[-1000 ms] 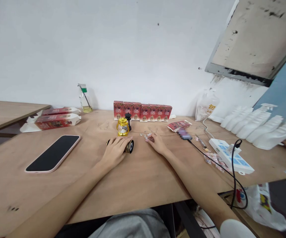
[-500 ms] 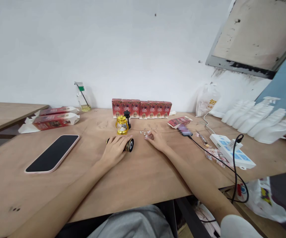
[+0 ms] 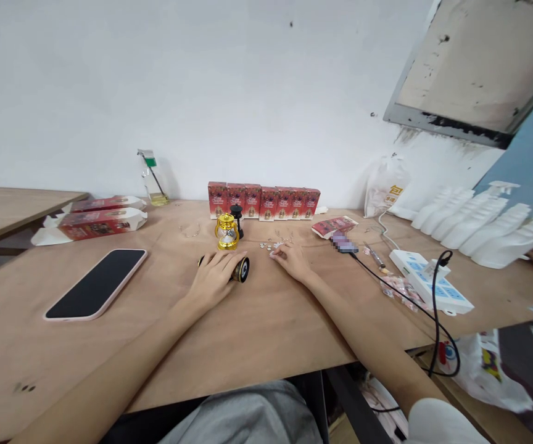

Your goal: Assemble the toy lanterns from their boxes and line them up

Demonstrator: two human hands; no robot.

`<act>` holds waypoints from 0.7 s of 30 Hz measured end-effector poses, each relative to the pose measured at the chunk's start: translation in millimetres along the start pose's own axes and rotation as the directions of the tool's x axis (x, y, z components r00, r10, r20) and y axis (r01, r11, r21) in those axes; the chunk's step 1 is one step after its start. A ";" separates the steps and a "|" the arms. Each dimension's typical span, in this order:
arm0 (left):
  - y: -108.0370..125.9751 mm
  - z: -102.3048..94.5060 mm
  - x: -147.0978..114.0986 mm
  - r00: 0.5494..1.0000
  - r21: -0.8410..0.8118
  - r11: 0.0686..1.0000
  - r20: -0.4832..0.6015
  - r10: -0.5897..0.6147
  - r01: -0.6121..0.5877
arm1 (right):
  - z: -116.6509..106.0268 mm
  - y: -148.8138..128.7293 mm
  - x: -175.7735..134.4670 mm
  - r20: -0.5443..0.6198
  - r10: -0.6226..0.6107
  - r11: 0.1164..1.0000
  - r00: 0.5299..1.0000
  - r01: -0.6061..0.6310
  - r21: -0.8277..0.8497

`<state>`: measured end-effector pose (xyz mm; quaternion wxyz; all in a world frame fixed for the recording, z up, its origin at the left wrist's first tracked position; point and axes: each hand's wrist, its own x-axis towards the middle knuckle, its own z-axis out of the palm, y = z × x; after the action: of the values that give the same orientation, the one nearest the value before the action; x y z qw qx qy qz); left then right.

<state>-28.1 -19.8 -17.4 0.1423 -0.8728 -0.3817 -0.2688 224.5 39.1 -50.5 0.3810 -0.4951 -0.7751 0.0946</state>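
My left hand [image 3: 214, 276] is wrapped over a small black-and-gold lantern [image 3: 242, 270] lying on its side, its round base turned to the right. My fingers hide most of its body. My right hand [image 3: 292, 260] rests on the table with thumb and fingertips pinched together, beside several tiny silvery discs [image 3: 263, 246]. Whatever is between those fingertips is too small to make out. Just beyond my left hand stands a gold lantern [image 3: 227, 233] with a clear middle. A black lantern [image 3: 236, 216] is partly hidden behind it.
Red printed boxes [image 3: 268, 203] stand in a row by the wall. One red box [image 3: 334, 226] lies right, near a phone [image 3: 343, 243] on a black cable. Left are a pink-edged phone [image 3: 97, 283] and opened boxes [image 3: 104, 224]. A power strip [image 3: 433, 282] and white bottles [image 3: 493, 228] stand right.
The view has shifted very slightly. My left hand stays on the lantern, and my right fingertips remain by the discs with only a tiny movement.
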 end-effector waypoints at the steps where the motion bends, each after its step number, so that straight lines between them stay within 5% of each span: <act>1: 0.2 -0.2 0.1 1.000 -0.002 1.000 0.005 -0.003 0.003 | -0.2 -0.6 0.1 0.007 -0.009 0.999 1.000 0.010 -0.037; 11: -0.9 1.9 -0.3 1.000 -0.003 1.000 0.006 0.007 -0.007 | 1.7 0.2 1.3 0.026 -0.011 0.977 1.000 0.016 -0.211; 21: -0.3 2.3 -0.3 1.000 -0.010 1.000 0.002 0.012 -0.012 | -3.5 8.1 6.6 -0.085 -0.044 0.916 0.995 0.007 -0.402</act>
<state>-27.7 -18.8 -19.5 0.1388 -0.8761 -0.3754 -0.2688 231.1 47.8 -49.0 0.3079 -0.5564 -0.7660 -0.0942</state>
